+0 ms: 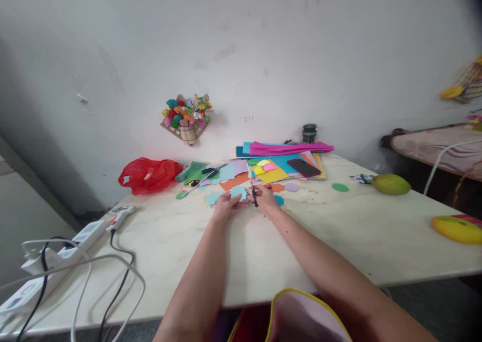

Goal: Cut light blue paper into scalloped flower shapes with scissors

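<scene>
My left hand (227, 205) pinches a light blue paper flower (238, 194) with a scalloped edge. Beside it, my right hand (264, 198) is closed round a pair of scissors (254, 197), whose dark handles show at the fingers and whose blades point away from me. Another light blue scalloped cutout (213, 198) lies left of my left hand. Near my right hand rest an orange scalloped cutout (277, 187), a blue one (279, 200) and a lilac paper circle (291, 187). Whether the blades touch the paper flower is too small to tell.
Coloured paper sheets (274, 175), a phone (304, 167) and a second pair of scissors (209, 171) lie at the back. A red plastic bag (148, 176) sits back left, a power strip (52, 266) with cables front left. Mangoes (390, 184) lie right. Paper flowers (186, 112) hang on the wall.
</scene>
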{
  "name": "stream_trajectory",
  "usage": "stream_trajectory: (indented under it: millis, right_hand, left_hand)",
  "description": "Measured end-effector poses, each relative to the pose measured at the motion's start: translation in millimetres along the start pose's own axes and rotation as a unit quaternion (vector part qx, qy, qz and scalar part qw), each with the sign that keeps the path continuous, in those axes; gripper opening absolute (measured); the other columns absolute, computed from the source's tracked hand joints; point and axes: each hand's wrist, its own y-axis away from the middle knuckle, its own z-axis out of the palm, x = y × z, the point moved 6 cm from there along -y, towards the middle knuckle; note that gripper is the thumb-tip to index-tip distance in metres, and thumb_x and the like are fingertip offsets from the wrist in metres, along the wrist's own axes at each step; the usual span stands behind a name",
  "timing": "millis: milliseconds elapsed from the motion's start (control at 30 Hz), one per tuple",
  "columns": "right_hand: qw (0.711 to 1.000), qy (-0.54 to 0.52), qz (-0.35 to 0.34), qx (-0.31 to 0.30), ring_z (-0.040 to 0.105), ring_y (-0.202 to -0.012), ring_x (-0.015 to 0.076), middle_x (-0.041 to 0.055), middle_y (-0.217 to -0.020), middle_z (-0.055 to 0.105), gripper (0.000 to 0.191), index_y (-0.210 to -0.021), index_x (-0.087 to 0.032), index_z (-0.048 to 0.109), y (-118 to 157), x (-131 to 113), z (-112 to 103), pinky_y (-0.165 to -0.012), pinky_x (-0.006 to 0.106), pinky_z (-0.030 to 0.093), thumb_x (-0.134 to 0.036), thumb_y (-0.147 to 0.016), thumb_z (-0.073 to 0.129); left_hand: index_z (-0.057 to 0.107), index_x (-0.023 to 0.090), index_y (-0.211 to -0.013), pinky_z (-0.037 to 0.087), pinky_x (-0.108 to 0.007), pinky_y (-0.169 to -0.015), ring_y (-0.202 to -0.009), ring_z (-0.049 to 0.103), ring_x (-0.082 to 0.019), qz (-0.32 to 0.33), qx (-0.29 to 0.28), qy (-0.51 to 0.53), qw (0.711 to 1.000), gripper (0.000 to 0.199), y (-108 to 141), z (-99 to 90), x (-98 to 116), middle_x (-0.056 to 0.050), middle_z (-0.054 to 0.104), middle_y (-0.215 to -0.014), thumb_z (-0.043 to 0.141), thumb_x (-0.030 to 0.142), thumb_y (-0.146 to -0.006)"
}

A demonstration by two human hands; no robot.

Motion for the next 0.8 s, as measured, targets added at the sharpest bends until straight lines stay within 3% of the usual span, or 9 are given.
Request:
stream_trajectory:
  millis: [400, 800]
  right_hand:
    - [0.999, -0.035, 0.022, 0.012, 0.052, -0.044, 0.0106, -0.0032, -0.057, 0.059, 0.044, -0.084, -0.017, 0.057, 8, -10, 0, -0.037, 0.019, 0.034, -0.022, -0.044, 0.077]
    - [0.998, -0.057, -0.004, 0.007, 0.052, -0.046, 0.0101, -0.0045, -0.054, 0.059, 0.047, -0.085, -0.017, 0.056, 2, -17, -6, -0.050, 0.024, 0.044, -0.024, -0.044, 0.077]
  left_hand:
    - [0.066, 0.012, -0.084, 0.049, -0.027, -0.058, -0.056, 0.064, -0.016, -0.015, -0.006, 0.000, 1.000, 0.042, 2, 1.2, 0, -0.006, 0.070, -0.070, 0.078, 0.043, -0.059]
    - [0.067, 0.012, -0.079, 0.048, -0.027, -0.057, -0.055, 0.062, -0.016, -0.013, -0.024, -0.028, 0.999, 0.039, 3, 3.9, 0, -0.006, 0.068, -0.069, 0.078, 0.043, -0.058]
